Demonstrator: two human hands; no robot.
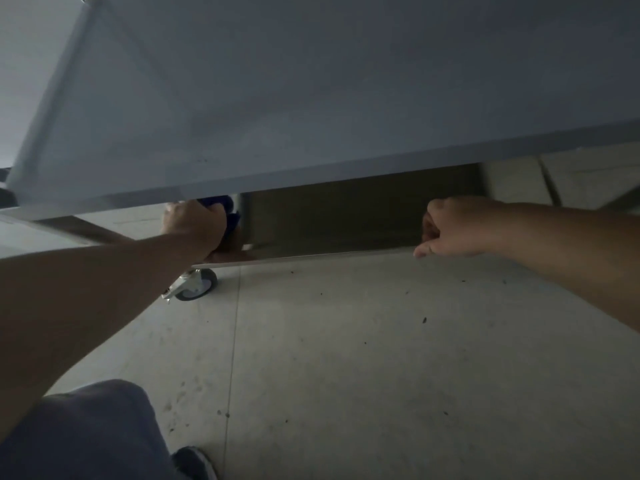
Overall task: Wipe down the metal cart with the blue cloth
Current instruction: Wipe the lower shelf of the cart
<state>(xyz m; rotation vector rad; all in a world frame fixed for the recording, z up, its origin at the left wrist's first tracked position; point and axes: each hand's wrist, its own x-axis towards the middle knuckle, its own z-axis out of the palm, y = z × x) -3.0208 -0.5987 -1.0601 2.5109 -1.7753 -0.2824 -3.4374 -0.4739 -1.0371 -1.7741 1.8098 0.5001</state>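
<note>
Head view looks down over the cart (311, 98), whose top shelf fills the upper frame. Under that shelf, the left hand (194, 225) grips the blue cloth (223, 202), fingers wrapped round it and pressing it against the cart's upright post (245, 220). The right hand (453, 230) holds the front rim of the lower shelf (346, 220), fingers curled over the edge, thumb lying along it. A caster (201, 284) stands on the speckled floor (381, 358) just below the left wrist.

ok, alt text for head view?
The left hand grips a blue cloth at the post of a grey metal cart; the right hand holds its lower shelf's front edge. A caster wheel rests on the pale floor.
</note>
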